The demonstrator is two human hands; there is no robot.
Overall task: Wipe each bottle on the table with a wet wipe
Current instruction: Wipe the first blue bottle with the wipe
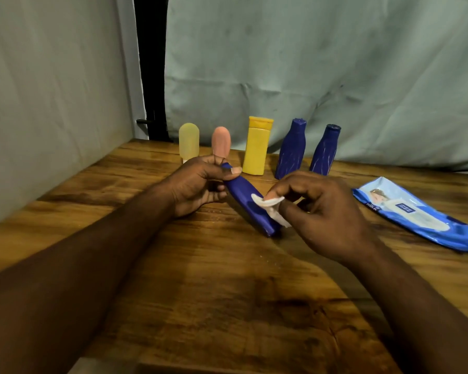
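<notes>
My left hand (200,184) grips the cap end of a dark blue bottle (243,195), which is tilted with its base down toward the wooden table (227,292). My right hand (316,209) pinches a white wet wipe (268,206) and presses it against the bottle's side. Behind, in a row near the back edge, stand a pale yellow bottle (189,141), a pink bottle (221,141), a yellow bottle (257,145) and two dark blue bottles (292,149) (325,149).
A blue pack of wet wipes (416,215) lies flat on the table at the right. Pale cloth (308,63) hangs behind the table and along the left side. A dark gap (150,63) shows between the cloths.
</notes>
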